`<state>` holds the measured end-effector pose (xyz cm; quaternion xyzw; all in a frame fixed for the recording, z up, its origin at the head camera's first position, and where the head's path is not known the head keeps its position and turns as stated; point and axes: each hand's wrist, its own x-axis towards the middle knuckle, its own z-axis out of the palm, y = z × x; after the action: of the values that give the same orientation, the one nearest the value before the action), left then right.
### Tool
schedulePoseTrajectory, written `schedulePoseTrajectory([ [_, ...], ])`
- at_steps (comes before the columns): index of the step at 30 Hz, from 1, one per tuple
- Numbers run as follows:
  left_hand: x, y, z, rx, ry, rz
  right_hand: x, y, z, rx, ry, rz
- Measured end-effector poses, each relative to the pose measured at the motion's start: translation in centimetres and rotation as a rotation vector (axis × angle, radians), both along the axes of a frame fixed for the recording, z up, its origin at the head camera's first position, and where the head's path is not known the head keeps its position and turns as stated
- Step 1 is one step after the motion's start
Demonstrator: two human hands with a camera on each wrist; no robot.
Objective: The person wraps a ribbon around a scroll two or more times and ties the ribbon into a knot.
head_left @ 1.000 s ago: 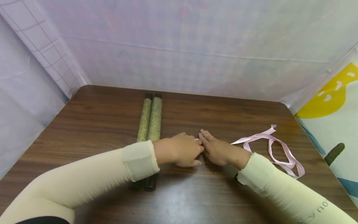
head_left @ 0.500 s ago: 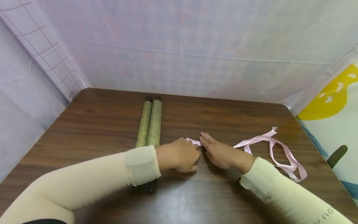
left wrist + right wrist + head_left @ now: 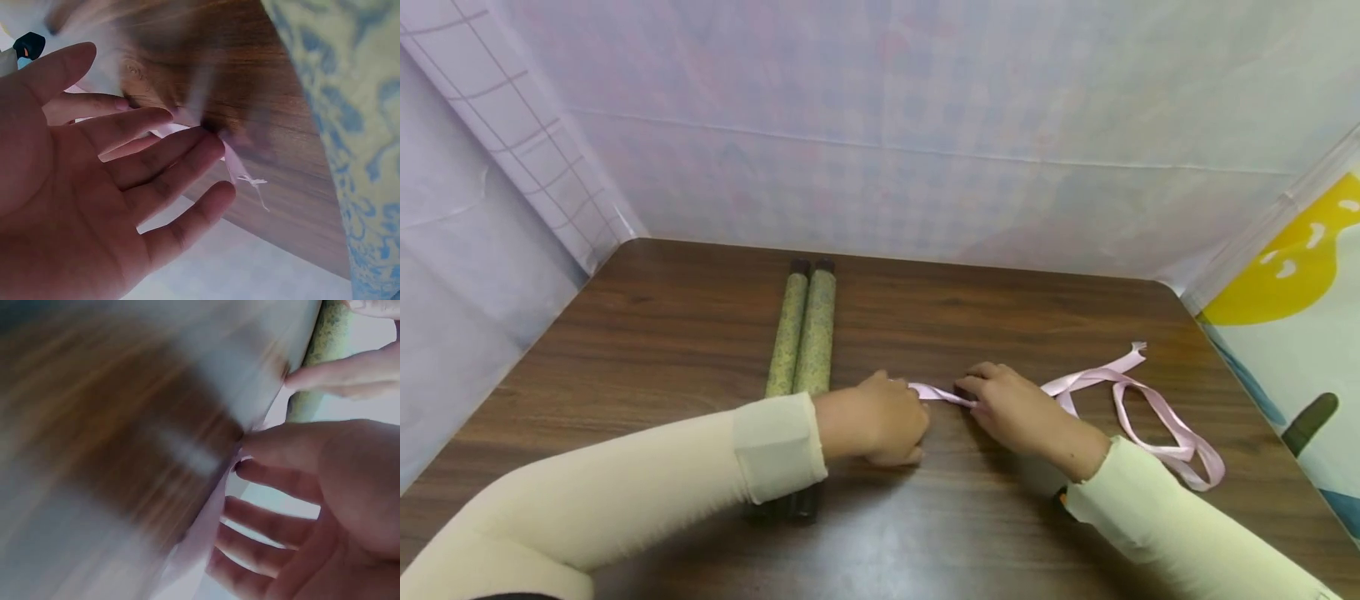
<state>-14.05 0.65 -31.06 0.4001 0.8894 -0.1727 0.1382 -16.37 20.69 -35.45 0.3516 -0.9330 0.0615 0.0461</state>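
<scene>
A pink satin ribbon (image 3: 936,392) lies across the table, one short stretch showing between my hands. My left hand (image 3: 883,421) rests with fairly straight fingertips on its left end; in the left wrist view the frayed ribbon tip (image 3: 235,169) pokes out past the fingers, and the thumb stands away. At my right hand (image 3: 1018,408), the thumb and index finger pinch the ribbon against the tabletop, while the other fingers stay loose. The rest of the ribbon runs out beyond the right hand in loose loops.
Two rolled scrolls with patterned yellow-green covers and dark ends lie side by side under my left forearm, the left scroll (image 3: 787,329) and the right scroll (image 3: 817,329). Pale curtains (image 3: 880,150) hang behind the brown wooden table (image 3: 662,333).
My right hand has moved right, away from the left, and its fingers have gone from flat to pinching. More ribbon shows between the hands, now twisted. The left hand has shifted slightly left.
</scene>
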Motion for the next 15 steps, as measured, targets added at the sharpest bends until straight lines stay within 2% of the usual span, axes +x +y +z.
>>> schedulePoseTrajectory([
  [2, 0.2, -0.2, 0.1, 0.001, 0.0, 0.011, 0.0, 0.7, 0.0, -0.01, 0.048, -0.036],
  [5, 0.3, -0.4, 0.2, 0.002, -0.004, 0.023, 0.1, 1.9, 0.0, -0.006, 0.069, -0.1],
  [10, 0.5, -0.6, 0.6, -0.003, -0.023, 0.031, 0.0, 4.3, 0.3, 0.004, 0.061, -0.157],
  [15, 0.6, -0.8, 1.0, 0.002, -0.045, 0.037, -0.8, 6.9, 0.7, 0.032, 0.038, -0.198],
])
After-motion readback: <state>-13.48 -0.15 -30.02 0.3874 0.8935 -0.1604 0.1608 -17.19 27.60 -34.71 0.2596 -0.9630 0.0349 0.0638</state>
